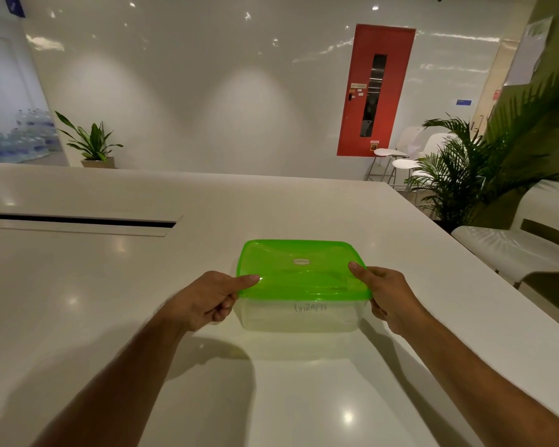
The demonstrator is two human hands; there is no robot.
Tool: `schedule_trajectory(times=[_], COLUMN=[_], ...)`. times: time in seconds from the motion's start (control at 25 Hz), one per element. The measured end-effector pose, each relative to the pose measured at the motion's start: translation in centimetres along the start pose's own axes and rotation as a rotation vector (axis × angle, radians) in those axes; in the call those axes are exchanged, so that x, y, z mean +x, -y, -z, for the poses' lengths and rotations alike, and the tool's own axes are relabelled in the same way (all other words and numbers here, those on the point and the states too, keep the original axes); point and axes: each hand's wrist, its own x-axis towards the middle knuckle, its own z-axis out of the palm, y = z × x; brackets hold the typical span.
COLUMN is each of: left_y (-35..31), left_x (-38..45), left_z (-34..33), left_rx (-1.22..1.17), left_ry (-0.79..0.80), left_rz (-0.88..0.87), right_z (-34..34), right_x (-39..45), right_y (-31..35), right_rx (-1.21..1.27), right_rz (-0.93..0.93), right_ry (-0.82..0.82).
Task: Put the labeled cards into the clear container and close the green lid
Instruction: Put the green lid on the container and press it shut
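**Green lid sits on the clear box, with a hand at each end**

The green lid (299, 269) lies on top of the clear container (300, 314). The box stands on the white table (110, 301), near the right edge and close to the person. A card (310, 307) shows through the front wall, with hand-written letters on it. They are faint and hard to read. A small oval sticker (300, 261) sits in the middle of the lid.

The left hand (204, 301) holds the left end of the box. Its thumb lies flat on the lid's near left corner, and its fingers are curled under the rim. The right hand (386, 295) holds the right end the same way, thumb on top of the lid and fingers curled down the side. Both hands pinch the lid's edge.

Farther off, a long dark slot (78, 220) cuts across the table. Behind the table are a red door (376, 88), a small potted plant (92, 143), white stools (391, 162) and a big leafy palm (484, 162).
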Motion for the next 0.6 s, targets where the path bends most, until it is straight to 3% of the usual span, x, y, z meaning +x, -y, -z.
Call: schedule_trajectory(times=[0.2, 0.36, 0.6], left_y=[0.3, 0.1, -1.7], left_x=[0.1, 0.1, 2.4], left_z=[-0.1, 0.1, 0.2], left_rx=[-0.053, 0.045, -0.048], left_ry=[-0.004, -0.017, -0.199], left_rz=[-0.002, 0.03, -0.038], right_z=[-0.1, 0.3, 0.2], right_x=[0.0, 0.5, 3.5], right_y=[-0.1, -0.2, 1.7], right_rx=[0.004, -0.081, -0.127], right_rz=[-0.003, 0.011, -0.029], right_ry=[0.006, 0.002, -0.015])
